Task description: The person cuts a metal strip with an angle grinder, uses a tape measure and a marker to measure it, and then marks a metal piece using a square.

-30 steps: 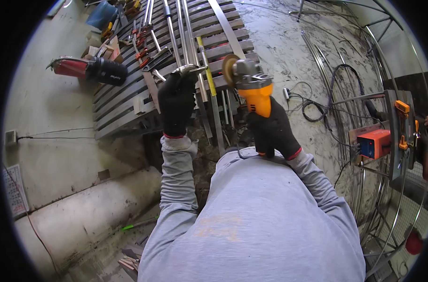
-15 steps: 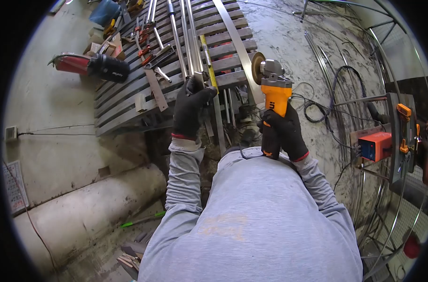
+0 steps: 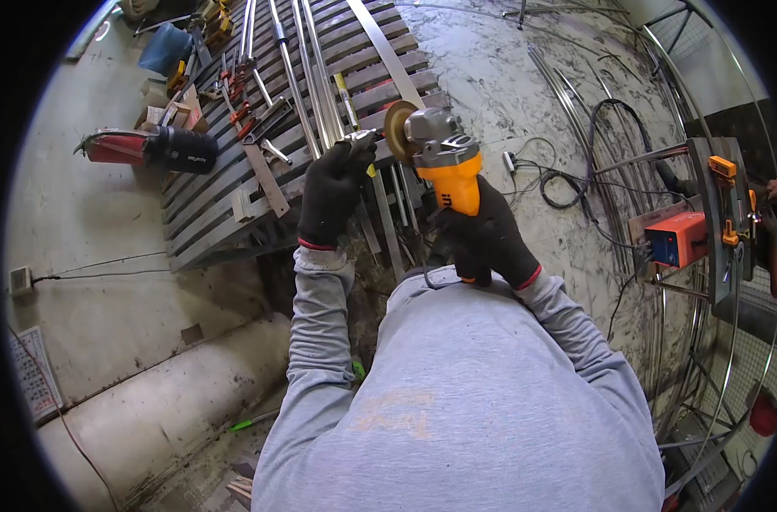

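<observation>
My right hand (image 3: 487, 235), in a black glove, wraps round the body of an orange angle grinder (image 3: 455, 179). The brown disc (image 3: 398, 130) of the grinder stands edge-on toward the piece in my other hand, close to its end. My left hand (image 3: 333, 192), gloved alike, is closed on a small shiny metal piece (image 3: 363, 135) that sticks out to the right past the fingers. Just beyond that hand, long shiny metal tubes (image 3: 307, 77) lie on a slatted table (image 3: 209, 209), their near ends by my fingers. A yellow level (image 3: 346, 98) lies beside them.
A flat metal strip (image 3: 388, 51) crosses the slats. To the left are a rusty try square (image 3: 265, 175), red clamps (image 3: 235, 94) and a black canister (image 3: 181, 149). Cables (image 3: 568, 192) and metal rods lie on the floor at right, near an orange machine (image 3: 674, 239).
The angle grinder has moved left and tilted, bringing its disc to the metal piece in my left hand. The view has shifted slightly.
</observation>
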The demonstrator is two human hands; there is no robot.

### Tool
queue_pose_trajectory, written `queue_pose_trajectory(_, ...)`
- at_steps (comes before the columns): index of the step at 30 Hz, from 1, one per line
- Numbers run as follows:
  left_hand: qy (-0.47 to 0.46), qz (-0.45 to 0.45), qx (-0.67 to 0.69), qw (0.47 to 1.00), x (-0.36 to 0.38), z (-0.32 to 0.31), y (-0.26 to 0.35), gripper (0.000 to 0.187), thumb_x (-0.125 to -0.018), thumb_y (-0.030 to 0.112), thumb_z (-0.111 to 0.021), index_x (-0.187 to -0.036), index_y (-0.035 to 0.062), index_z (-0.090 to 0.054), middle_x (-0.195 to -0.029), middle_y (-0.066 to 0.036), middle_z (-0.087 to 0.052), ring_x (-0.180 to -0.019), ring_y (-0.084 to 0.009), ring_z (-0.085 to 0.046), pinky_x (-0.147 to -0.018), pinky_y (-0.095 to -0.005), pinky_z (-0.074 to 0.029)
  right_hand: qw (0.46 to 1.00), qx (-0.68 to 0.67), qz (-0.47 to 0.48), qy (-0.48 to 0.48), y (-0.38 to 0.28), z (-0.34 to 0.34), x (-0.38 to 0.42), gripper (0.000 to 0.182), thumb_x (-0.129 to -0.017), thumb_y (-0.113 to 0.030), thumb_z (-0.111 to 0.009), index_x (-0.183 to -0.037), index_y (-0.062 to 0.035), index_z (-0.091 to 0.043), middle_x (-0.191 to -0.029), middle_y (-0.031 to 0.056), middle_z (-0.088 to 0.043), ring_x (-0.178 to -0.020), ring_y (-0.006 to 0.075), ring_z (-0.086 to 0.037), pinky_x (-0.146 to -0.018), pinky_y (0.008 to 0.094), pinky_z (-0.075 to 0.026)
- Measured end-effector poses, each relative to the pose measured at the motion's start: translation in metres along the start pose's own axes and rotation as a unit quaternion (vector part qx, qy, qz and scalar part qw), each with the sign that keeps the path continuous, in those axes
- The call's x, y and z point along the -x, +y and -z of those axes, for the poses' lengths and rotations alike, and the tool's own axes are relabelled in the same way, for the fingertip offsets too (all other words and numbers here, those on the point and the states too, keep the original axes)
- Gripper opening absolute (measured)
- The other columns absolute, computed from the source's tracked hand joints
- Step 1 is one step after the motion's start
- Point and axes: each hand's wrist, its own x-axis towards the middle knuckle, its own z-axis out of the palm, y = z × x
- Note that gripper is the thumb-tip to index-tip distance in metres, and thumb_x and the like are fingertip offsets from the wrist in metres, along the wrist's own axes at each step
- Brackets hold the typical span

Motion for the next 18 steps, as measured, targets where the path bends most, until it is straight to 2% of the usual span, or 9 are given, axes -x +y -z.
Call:
queue_pose_trajectory(3, -0.012, 0.021, 0.068, 0.997, -0.008, 0.001, -0.002, 0.022, -0.108, 0.018, -0.066, -0.115, -0.0018, -0.074, -0.088, -0.007, -0.077, -0.079, -0.0090, -0.066, -0.071, -0.0287, -0.052, 0.999, 0.028, 0.009, -0.021, -0.006, -0.005, 0.001, 0.043, -0.088, -0.014, -0.082, -0.125, -0.0046, -0.061, -0.101, 0.0050, -0.071, -0.088, 0.0157, -0.069, -0.079, 0.0341, -0.057)
queue_pose_trajectory(5, -0.047, 0.022, 0.025, 0.998, -0.011, 0.005, -0.001, 0.024, -0.106, 0.005, -0.063, -0.127, -0.0035, -0.071, -0.110, -0.008, -0.079, -0.098, -0.0136, -0.075, -0.084, -0.0283, -0.061, 0.998, 0.056, 0.010, -0.031, -0.007, -0.006, 0.002, 0.044, -0.088, -0.016, -0.083, -0.125, -0.0045, -0.062, -0.101, 0.0059, -0.072, -0.088, 0.0164, -0.069, -0.079, 0.0347, -0.057)
queue_pose_trajectory(6, -0.047, 0.022, 0.026, 0.998, -0.011, 0.004, 0.003, 0.024, -0.106, 0.005, -0.063, -0.127, -0.0035, -0.071, -0.110, -0.008, -0.079, -0.098, -0.0136, -0.075, -0.084, -0.0283, -0.061, 0.997, 0.064, -0.001, -0.032, -0.005, -0.007, 0.002, 0.046, -0.088, -0.018, -0.084, -0.125, -0.0045, -0.062, -0.101, 0.0064, -0.072, -0.088, 0.0171, -0.070, -0.080, 0.0355, -0.057)
queue_pose_trajectory(8, -0.044, -0.044, -0.028, 0.998, -0.010, 0.005, 0.014, 0.026, -0.103, 0.002, -0.063, -0.127, -0.0038, -0.070, -0.109, -0.009, -0.079, -0.098, -0.0148, -0.075, -0.083, -0.0292, -0.060, 0.997, 0.072, -0.012, -0.034, -0.005, -0.008, 0.002, 0.048, -0.087, -0.021, -0.085, -0.126, -0.0045, -0.062, -0.101, 0.0070, -0.072, -0.089, 0.0178, -0.071, -0.080, 0.0362, -0.058)
queue_pose_trajectory(11, -0.025, -0.068, -0.040, 0.997, -0.007, 0.003, 0.021, 0.028, -0.100, -0.002, -0.063, -0.127, -0.0032, -0.071, -0.110, -0.009, -0.079, -0.099, -0.0150, -0.075, -0.083, -0.0300, -0.060, 0.995, 0.089, 0.016, -0.039, -0.005, -0.008, 0.002, 0.047, -0.088, -0.022, -0.085, -0.125, -0.0048, -0.062, -0.100, 0.0072, -0.073, -0.088, 0.0184, -0.071, -0.080, 0.0369, -0.057)
queue_pose_trajectory(12, -0.025, -0.069, -0.040, 0.997, -0.006, 0.005, 0.018, 0.028, -0.100, -0.002, -0.063, -0.127, -0.0032, -0.071, -0.110, -0.009, -0.079, -0.099, -0.0150, -0.075, -0.083, -0.0300, -0.060, 0.994, 0.102, 0.021, -0.033, -0.004, -0.009, 0.002, 0.047, -0.088, -0.022, -0.084, -0.125, -0.0046, -0.062, -0.101, 0.0074, -0.073, -0.088, 0.0187, -0.071, -0.080, 0.0369, -0.057)
queue_pose_trajectory(14, -0.028, 0.008, 0.045, 0.999, -0.003, 0.011, 0.009, 0.027, -0.101, 0.001, -0.063, -0.126, -0.0032, -0.072, -0.110, -0.010, -0.079, -0.099, -0.0147, -0.075, -0.083, -0.0298, -0.060, 0.993, 0.115, 0.026, -0.029, -0.004, -0.010, 0.002, 0.046, -0.089, -0.022, -0.084, -0.125, -0.0045, -0.062, -0.101, 0.0076, -0.073, -0.088, 0.0190, -0.071, -0.079, 0.0368, -0.057)
queue_pose_trajectory(18, -0.019, -0.012, 0.067, 0.998, 0.008, 0.011, 0.023, 0.027, -0.103, 0.001, -0.060, -0.127, -0.0046, -0.071, -0.111, -0.011, -0.079, -0.097, -0.0152, -0.074, -0.083, -0.0293, -0.059, 0.997, 0.075, -0.019, -0.001, -0.007, -0.009, 0.001, 0.042, -0.089, -0.018, -0.081, -0.124, -0.0047, -0.061, -0.101, 0.0059, -0.071, -0.087, 0.0166, -0.070, -0.077, 0.0347, -0.057)
